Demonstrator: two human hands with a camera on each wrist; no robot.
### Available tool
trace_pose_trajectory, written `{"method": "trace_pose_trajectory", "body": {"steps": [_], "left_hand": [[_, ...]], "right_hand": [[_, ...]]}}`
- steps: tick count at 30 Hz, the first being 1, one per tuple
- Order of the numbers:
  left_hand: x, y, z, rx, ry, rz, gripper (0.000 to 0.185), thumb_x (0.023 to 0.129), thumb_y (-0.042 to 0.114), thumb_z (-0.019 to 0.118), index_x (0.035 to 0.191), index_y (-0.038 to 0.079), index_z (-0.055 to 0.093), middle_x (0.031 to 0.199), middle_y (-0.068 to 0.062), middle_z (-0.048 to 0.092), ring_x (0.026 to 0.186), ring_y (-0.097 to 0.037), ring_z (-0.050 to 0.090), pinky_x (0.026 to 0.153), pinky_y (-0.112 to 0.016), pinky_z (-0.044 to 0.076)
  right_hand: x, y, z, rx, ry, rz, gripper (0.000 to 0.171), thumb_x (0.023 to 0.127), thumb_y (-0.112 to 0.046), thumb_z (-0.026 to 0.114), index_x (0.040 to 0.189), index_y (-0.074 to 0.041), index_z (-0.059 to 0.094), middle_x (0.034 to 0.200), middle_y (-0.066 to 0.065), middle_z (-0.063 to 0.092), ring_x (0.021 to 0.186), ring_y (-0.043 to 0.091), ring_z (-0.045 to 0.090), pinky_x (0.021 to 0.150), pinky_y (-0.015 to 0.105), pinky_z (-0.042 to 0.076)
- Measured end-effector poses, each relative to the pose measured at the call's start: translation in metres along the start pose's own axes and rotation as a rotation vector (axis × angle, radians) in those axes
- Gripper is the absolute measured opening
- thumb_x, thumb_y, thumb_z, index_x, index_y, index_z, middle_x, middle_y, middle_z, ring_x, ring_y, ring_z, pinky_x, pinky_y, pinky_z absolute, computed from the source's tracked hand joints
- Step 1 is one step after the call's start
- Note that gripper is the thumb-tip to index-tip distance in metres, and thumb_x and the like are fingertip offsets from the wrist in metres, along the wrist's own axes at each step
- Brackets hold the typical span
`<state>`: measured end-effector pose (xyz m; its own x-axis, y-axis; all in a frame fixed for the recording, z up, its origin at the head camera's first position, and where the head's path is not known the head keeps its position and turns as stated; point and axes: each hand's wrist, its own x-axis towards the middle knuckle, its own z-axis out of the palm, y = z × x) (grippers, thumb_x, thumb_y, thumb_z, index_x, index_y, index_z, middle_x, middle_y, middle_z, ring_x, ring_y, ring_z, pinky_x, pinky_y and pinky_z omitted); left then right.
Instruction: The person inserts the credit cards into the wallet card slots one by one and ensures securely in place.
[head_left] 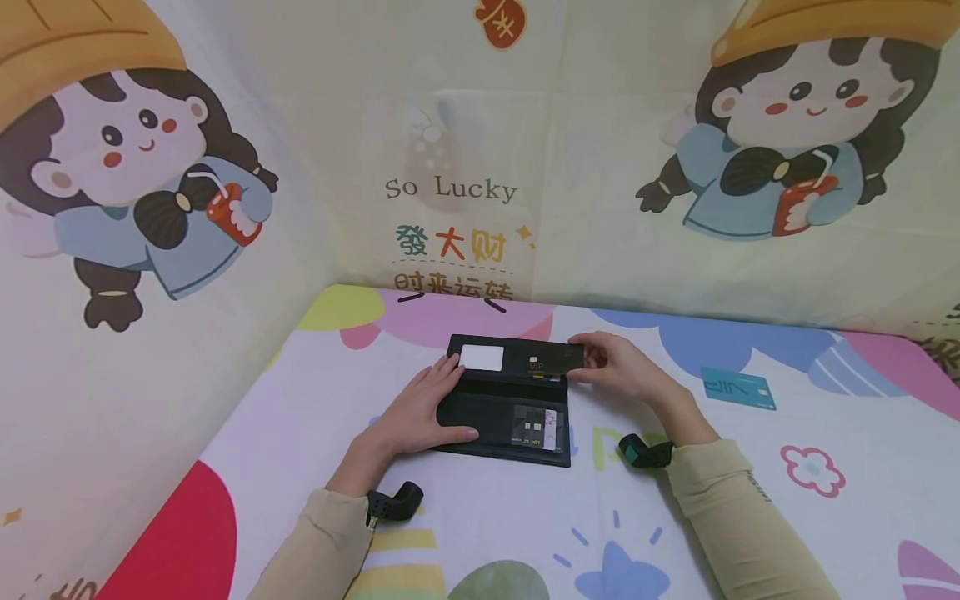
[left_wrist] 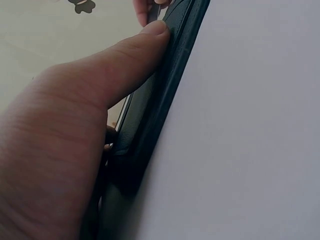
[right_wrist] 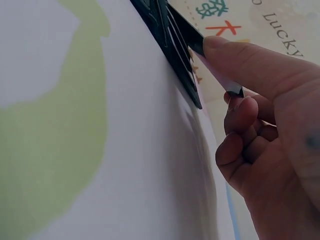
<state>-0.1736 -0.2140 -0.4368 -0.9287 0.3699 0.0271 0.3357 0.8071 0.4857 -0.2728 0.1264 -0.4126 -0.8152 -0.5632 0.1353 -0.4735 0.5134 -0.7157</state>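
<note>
My flat left hand (head_left: 423, 412) presses the wallet (head_left: 510, 408); my right hand (head_left: 618, 367) pinches the black card (head_left: 551, 360), half inserted, blue card (head_left: 738, 388) waiting.

One wallet (head_left: 501, 417), four cards (one teal (head_left: 738, 388))
</note>
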Motion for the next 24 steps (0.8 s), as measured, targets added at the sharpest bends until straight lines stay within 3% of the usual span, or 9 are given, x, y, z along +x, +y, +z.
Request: {"method": "trace_pose_trajectory", "body": {"steps": [13,24], "left_hand": [[0.0005,-0.0009,-0.0005,-0.007,0.002,-0.004,0.106,0.08,0.064,0.071,0.16,0.008,0.029,0.168,-0.005,0.014,0.154,-0.023,0.008,0.123,-0.047,0.007],[0.0007,0.0004,-0.0007,-0.008,0.0,-0.008,0.105,0.081,0.064,0.071,0.159,0.008,0.03,0.168,-0.004,0.013,0.154,-0.023,0.008,0.123,-0.047,0.007]], "right_hand": [[0.0075,0.0019,-0.003,-0.012,-0.034,-0.046,0.044,0.088,-0.009,0.079,0.126,0.003,0.062,0.085,0.005,0.051,0.079,0.023,0.047,0.067,0.032,0.038],[0.009,0.0009,-0.0029,0.006,-0.031,-0.029,0.045,0.087,-0.007,0.079,0.127,0.006,0.06,0.083,0.006,0.05,0.078,0.023,0.046,0.064,0.031,0.036]]}}
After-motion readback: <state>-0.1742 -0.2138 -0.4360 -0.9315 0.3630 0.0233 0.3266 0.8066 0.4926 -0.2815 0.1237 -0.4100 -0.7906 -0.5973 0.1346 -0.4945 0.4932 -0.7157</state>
